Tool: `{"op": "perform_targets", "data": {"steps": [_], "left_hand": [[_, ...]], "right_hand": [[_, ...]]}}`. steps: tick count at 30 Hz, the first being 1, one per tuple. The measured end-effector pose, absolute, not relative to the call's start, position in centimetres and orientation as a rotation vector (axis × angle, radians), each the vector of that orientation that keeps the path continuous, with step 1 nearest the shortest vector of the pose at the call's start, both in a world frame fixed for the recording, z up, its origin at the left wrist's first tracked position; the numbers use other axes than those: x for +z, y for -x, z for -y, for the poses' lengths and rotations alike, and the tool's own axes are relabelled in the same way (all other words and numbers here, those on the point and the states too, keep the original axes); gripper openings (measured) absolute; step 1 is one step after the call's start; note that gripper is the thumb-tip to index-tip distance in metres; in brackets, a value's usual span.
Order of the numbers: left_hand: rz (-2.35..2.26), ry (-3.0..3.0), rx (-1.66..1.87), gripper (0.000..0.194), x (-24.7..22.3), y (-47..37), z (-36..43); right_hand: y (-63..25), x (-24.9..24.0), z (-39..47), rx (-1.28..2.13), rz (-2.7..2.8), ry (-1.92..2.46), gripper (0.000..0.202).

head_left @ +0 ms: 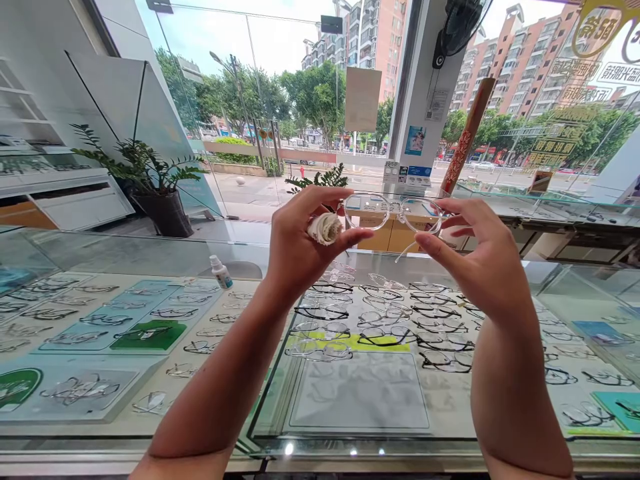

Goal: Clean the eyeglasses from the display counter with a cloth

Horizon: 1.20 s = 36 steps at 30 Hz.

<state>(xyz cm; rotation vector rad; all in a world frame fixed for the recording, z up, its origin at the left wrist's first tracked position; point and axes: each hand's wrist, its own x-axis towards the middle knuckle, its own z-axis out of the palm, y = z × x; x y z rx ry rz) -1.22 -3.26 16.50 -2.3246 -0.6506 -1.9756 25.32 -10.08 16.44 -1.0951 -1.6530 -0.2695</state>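
Observation:
A pair of clear-framed eyeglasses [369, 227] is held up above the glass counter, level with the window behind. My left hand [313, 227] pinches the left rim between thumb and fingers. Tucked in the same palm is a rolled whitish cloth [325, 229], its frayed end facing me. My right hand [477, 250] grips the right side of the glasses, thumb below and fingers above. One temple arm slants down from near my right thumb. Through the lenses the shop's far counter shows.
Below lies a glass display counter [360, 393] with rows of eyeglasses [385, 339] inside. A small white spray bottle [221, 272] stands on the glass to the left. Beyond are a potted plant [167, 210], a wall fan [463, 27] and large windows onto a street.

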Motion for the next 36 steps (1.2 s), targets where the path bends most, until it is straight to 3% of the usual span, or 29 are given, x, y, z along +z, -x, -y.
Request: {"op": "perform_targets", "data": {"steps": [10, 36], "left_hand": [[0.725, 2.431, -1.930, 0.056, 16.9, 1.8, 3.0], [0.735, 2.455, -1.883, 0.060, 17.1, 1.8, 3.6]], "right_hand": [[-25.1, 16.6, 10.5, -0.407, 1.677, 1.113, 0.048], [-25.2, 16.6, 10.4, -0.394, 1.702, 1.147, 0.049]]}}
